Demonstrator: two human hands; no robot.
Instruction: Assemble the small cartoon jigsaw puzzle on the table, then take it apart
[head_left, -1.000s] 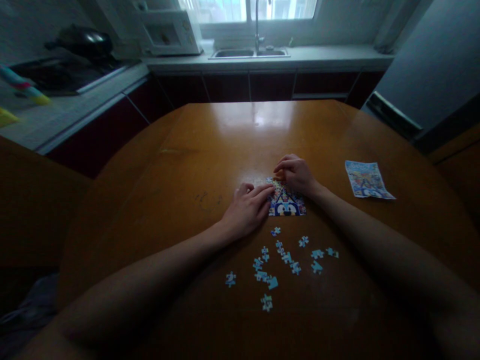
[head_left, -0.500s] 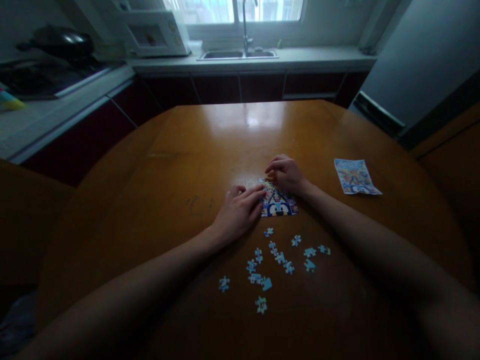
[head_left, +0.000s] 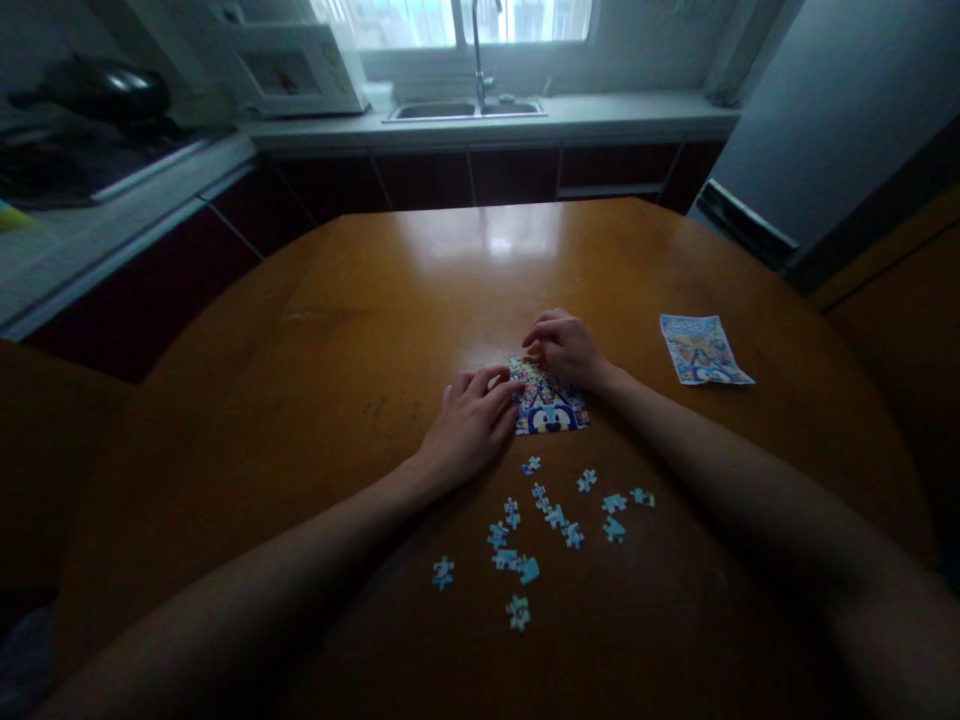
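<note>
In the head view, near the centre of the table (head_left: 360, 340): the puzzle (head_left: 551, 417), lying flat and partly assembled, with a blue cartoon face along the near edge and many small colours further up. At its left edge, the left hand (head_left: 466, 420), palm down, fingers a little apart, fingertips touching the puzzle, resting there rather than gripping. Over its far right part, the right hand (head_left: 568, 350), with fingers curled down toward the far edge. Impossible to tell, because of small size and shadow, about these fingertips as together or apart, or about a piece between them.

On the near side of the puzzle, loose pieces (head_left: 574, 536), mostly pale blue, spread on the wood. Some of them touching or just beside one another; one further to the left and one nearest to the person, each lying alone. To the right of the right hand, well apart from it, the leaflet (head_left: 702, 345), slightly creased, with a similar blue face.

Behind the table, the counter (head_left: 622, 106) with the sink (head_left: 435, 111), the tap (head_left: 478, 60) and, more to the left, the microwave (head_left: 281, 72). At far left, a dark pan (head_left: 105, 90) above the stove (head_left: 60, 175).
</note>
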